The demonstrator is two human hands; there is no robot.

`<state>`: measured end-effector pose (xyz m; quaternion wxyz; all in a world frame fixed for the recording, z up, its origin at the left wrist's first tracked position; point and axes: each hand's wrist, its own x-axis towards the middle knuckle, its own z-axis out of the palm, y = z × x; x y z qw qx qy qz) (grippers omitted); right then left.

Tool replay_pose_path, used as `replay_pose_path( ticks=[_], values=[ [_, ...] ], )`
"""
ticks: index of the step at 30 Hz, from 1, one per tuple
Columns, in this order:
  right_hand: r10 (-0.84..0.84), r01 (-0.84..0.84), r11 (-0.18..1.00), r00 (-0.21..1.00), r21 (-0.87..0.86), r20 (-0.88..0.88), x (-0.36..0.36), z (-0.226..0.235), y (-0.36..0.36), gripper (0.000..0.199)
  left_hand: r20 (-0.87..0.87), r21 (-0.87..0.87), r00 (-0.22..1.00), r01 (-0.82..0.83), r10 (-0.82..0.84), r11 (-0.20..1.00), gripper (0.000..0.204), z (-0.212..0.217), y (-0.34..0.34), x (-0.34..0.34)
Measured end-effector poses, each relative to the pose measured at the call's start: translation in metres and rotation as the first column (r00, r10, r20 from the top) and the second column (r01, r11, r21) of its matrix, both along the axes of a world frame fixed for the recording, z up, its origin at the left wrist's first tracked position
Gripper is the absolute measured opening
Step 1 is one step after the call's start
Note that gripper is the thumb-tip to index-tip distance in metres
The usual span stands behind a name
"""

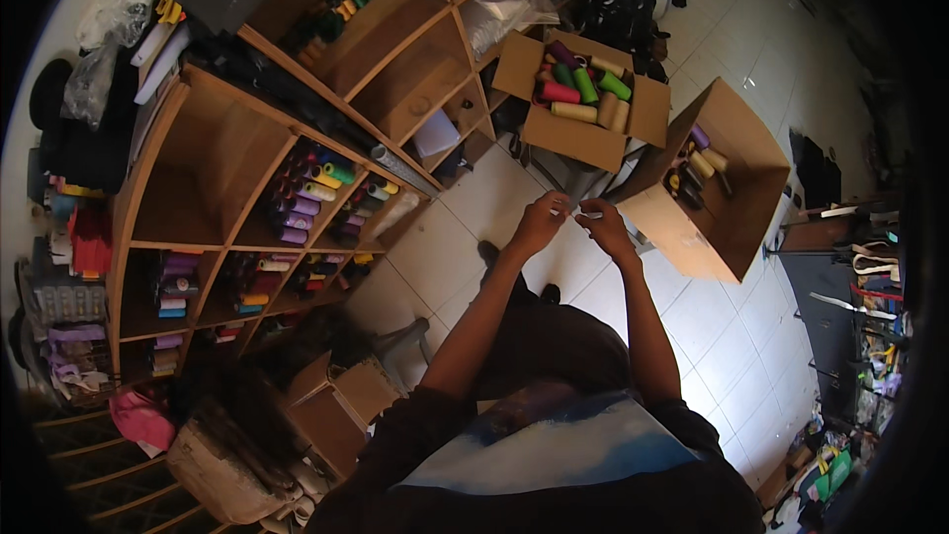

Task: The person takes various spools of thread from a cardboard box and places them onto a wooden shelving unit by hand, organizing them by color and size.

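My left hand (541,223) and my right hand (606,228) are raised in front of me, fingertips close together. Both have their fingers pinched. A tiny whitish bit shows between them, too small to name. Just beyond stands an open cardboard box (573,138) filled with thread cones (585,85) in green, pink, tan and dark red. To the right of my hands is a taller open cardboard box (674,229), tilted in view, with a few purple, tan and dark cones (702,163) at its bottom.
On the left, a wooden cubby shelf (148,195) holds many coloured thread spools (308,200). Another wooden shelf unit (395,51) stands behind it. An opened carton (331,415) lies at the lower left. A dark cabinet (828,321) piled with items is at the right. Pale floor tiles (717,321) lie between.
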<state>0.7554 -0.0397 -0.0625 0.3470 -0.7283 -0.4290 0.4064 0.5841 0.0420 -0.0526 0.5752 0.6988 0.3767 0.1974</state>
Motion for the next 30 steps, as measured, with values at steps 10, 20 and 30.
replay_pose_path(
  ticks=[10, 20, 30],
  values=[
    [-0.062, 0.063, 0.998, 0.996, -0.019, 0.068, 0.009, -0.01, 0.117, 0.048, 0.097, 0.016, 0.99, 0.098, -0.099, 0.995, 0.028, -0.02, 0.129, 0.047],
    [-0.268, 0.281, 0.955, 0.955, -0.096, 0.127, 0.012, -0.035, 0.186, 0.058, -0.043, 0.017, 0.958, 0.286, -0.285, 0.958, 0.028, -0.036, 0.215, 0.072],
    [-0.249, 0.255, 0.955, 0.967, -0.152, 0.058, 0.047, -0.041, 0.202, 0.044, -0.129, -0.045, 0.936, 0.324, -0.327, 0.945, 0.024, -0.041, 0.233, 0.087]
  ],
)
